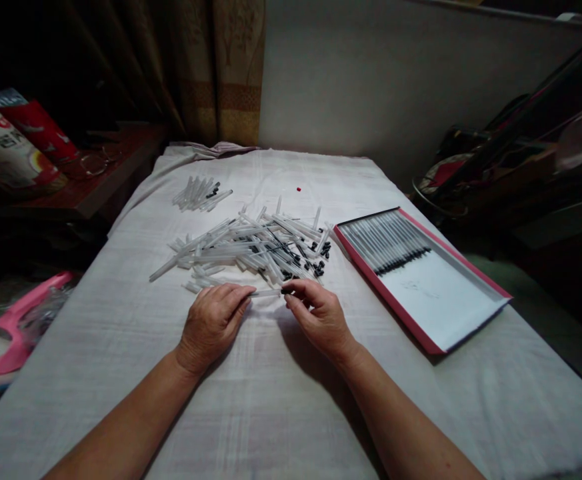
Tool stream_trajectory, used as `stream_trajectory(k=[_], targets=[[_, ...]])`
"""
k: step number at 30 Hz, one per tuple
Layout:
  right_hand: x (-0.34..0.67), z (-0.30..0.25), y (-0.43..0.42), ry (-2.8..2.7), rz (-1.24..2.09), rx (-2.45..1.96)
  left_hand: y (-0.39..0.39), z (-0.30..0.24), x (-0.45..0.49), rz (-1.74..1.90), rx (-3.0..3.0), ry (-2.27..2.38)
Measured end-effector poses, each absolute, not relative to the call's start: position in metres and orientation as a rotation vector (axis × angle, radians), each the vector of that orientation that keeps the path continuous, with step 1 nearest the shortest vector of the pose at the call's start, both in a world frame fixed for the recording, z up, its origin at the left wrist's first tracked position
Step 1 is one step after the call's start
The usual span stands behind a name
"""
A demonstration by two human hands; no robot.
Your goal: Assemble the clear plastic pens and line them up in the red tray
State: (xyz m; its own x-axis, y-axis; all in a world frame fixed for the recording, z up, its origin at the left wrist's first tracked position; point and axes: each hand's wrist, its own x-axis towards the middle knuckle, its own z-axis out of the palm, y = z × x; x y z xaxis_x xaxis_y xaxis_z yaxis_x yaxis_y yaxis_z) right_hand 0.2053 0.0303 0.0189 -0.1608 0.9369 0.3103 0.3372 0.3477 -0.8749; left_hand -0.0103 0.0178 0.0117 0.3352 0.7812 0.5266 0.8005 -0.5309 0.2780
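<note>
Between finger and thumb, my left hand (215, 322) pinches a clear pen barrel (267, 293) that points to the right. My right hand (320, 319) is closed on a small black pen part (285, 291) at the barrel's right end; whether the two are joined I cannot tell. Just beyond both hands lies a loose pile of clear pen barrels (231, 250), with dark refills among them. Small black pen parts (319, 268) are gathered at the pile's right side. To the right, a red-rimmed box (411, 327) holds a row of pens (387, 237) with black ends.
A smaller bunch of clear barrels (194, 194) lies at the back left, and a small red piece (299, 189) at the back. All rest on a white cloth (251, 413). Left of the bed-like surface stand a wooden table (115, 177) with containers and a pink-handled item (31, 300).
</note>
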Motion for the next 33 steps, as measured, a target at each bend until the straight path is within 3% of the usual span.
stream_trajectory(k=[26, 33], targets=[[0.204, 0.006, 0.033, -1.525, 1.012, -1.136, 0.018, 0.013, -0.010, -0.982, -2.564, -1.487], [0.204, 0.009, 0.032, -1.622, 0.883, -1.113, 0.018, 0.012, -0.010, -0.982, -2.572, -1.472]])
